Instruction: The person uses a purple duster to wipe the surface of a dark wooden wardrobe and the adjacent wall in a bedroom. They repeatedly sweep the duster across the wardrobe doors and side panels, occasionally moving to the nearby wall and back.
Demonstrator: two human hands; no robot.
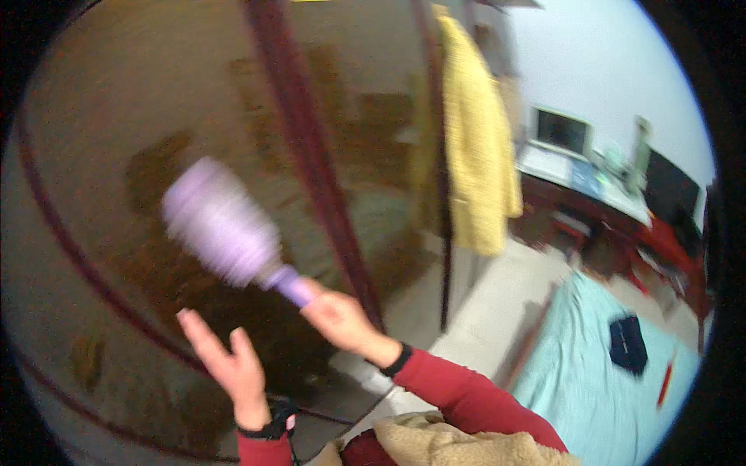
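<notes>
My right hand (339, 320) is closed round the purple handle of a fluffy duster (225, 225). The duster's lilac and whitish head points up and left, blurred by motion, in front of a glossy dark brown panel (210, 93). I cannot tell whether the head touches that surface. Below the duster, my left hand (233, 363) is raised with its fingers stretched out and holds nothing. Dark bands sit on both wrists.
Dark red frame strips (303, 132) cross the reflective panels. A yellow garment (475, 140) hangs at their right end. To the right stand a bed with a turquoise cover (575, 388), bearing a dark cloth item (628, 344), and a desk (579, 186) with a screen (561, 130).
</notes>
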